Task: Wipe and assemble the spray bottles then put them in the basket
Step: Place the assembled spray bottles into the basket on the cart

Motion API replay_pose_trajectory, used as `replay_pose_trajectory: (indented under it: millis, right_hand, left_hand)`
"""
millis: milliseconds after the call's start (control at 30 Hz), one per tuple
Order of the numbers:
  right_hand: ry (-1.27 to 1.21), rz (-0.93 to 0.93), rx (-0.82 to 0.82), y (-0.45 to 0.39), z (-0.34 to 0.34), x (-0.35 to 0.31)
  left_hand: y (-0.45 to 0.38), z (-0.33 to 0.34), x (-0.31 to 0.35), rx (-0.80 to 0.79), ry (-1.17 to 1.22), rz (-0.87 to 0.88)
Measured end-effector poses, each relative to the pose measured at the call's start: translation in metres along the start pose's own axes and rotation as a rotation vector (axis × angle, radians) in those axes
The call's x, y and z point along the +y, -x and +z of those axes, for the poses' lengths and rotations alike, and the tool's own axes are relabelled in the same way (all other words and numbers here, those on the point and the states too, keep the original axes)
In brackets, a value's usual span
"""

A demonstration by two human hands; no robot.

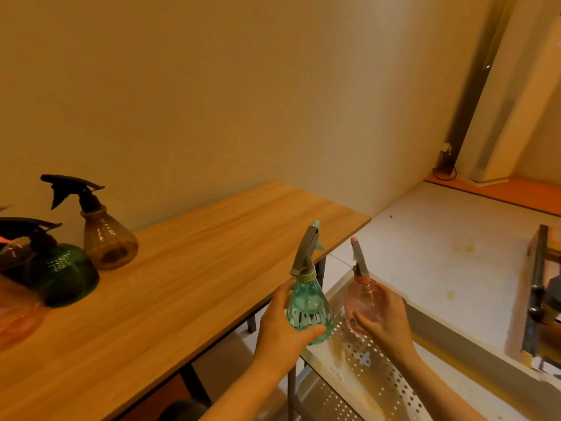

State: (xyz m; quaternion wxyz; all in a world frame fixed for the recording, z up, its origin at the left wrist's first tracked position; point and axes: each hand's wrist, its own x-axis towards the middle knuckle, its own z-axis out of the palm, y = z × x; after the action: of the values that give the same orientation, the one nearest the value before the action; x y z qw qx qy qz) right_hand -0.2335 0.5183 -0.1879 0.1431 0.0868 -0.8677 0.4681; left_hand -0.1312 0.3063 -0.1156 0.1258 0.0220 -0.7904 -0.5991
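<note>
My left hand [280, 326] grips a teal spray bottle [308, 305] with a grey trigger head, held upright just past the table's right edge. A pink spray bottle [362, 296] with a grey head is held in my right hand [384, 317], fingers curled round its body. Both bottles hover over a perforated metal basket [364, 378]. On the wooden table [197, 268] at the left stand a brown bottle [106, 238] and a dark green bottle [60, 271], each with a black sprayer. A pale pink bottle [15, 317] lies blurred at the left edge.
The table stands against a plain wall. The basket is the top tier of a metal cart beside the table's right end. Beyond it lies pale floor, with a wooden and metal frame [537, 299] at the far right.
</note>
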Motion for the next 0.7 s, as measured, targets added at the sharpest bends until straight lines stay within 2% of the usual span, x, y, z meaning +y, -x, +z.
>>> replay_pose_trajectory:
  millis: [200,433,533,633,700]
  right_hand:
    - [0.162,0.048,0.028,-0.005,-0.002,0.007]
    - [0.099,0.132,0.091,-0.004,0.000,0.000]
    - [0.082,0.182,0.173,0.008,0.002,-0.009]
    - [-0.042,0.127,0.240,0.027,-0.007,-0.026]
    - [-0.123,0.073,0.166,0.038,-0.017,-0.038]
  left_hand:
    - [0.002,0.002,-0.002,-0.041,-0.001,-0.002]
    - [0.006,0.009,-0.008,-0.078,-0.032,-0.013]
    - [0.007,0.015,-0.011,-0.085,-0.043,-0.015]
    - [0.007,0.020,-0.013,-0.090,-0.045,-0.017]
    - [0.006,0.024,-0.014,-0.100,-0.058,-0.011]
